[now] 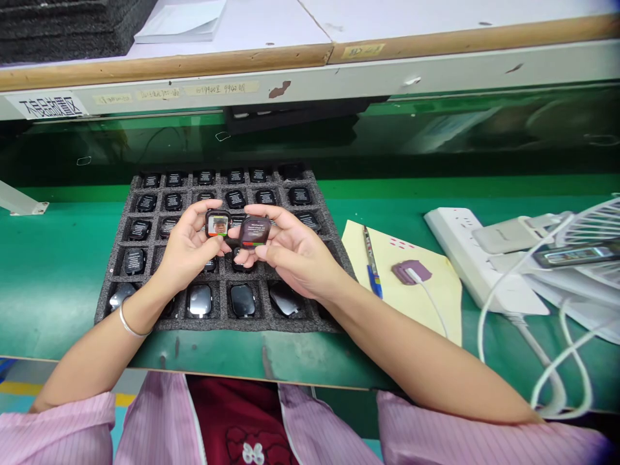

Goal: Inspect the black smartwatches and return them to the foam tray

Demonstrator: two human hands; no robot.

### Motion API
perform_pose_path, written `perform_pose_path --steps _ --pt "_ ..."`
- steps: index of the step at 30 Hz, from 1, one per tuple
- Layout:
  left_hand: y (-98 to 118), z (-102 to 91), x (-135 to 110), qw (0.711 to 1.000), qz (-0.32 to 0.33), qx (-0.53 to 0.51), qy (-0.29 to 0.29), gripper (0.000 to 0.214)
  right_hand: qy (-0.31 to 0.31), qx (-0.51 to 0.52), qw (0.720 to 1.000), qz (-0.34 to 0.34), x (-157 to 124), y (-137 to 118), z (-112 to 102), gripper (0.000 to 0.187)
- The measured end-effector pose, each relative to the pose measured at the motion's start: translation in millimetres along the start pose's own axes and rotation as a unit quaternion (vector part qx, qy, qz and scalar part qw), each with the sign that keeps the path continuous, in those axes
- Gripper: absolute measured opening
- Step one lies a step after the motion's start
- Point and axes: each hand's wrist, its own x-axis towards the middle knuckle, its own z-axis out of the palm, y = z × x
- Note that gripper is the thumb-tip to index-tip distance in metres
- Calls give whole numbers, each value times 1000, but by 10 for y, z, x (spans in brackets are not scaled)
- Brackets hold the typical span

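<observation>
Left of the foam tray, the foot of a white support stands on the green worktop, well apart from it. Over the middle of the foam tray, the left hand is partly closed, thumb below and forefinger above, gripping the first watch head by its edges; its lit screen shows a small picture over a red and green strip. Just beside it, above the same tray, the right hand pinches the second watch head likewise, its screen bearing lines of text too small to read and a similar strip.

The step in hand seems to be a side-by-side check of the two screens. A next move calls for light edge grips that spare the glass, and for setting either one down, loosening only once it sits within the tray's compartment walls.

Right of the foam tray, a yellow sheet carries a pen and a mauve block with a white cable; farther right lie a white power strip and a fan grille.
</observation>
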Motion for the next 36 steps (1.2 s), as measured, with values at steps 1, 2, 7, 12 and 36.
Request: perform_pose_path --steps 1,2,7,12,36 --pt "3 1 -2 1000 -1 0 -2 57 3 -3 1000 -1 1 5 -2 53" --pt "7 2 -4 1000 -2 0 -2 57 5 -4 1000 -3 3 11 -4 52" --pt "26 10 -13 1000 -8 4 2 57 2 -1 1000 -3 11 29 -14 49" --pt "25 15 -12 1000 -9 3 1 57 3 10 1000 5 14 10 -6 53" --pt "36 39 -27 1000 -14 -11 -11 55 62 -21 998 24 48 24 -17 45"
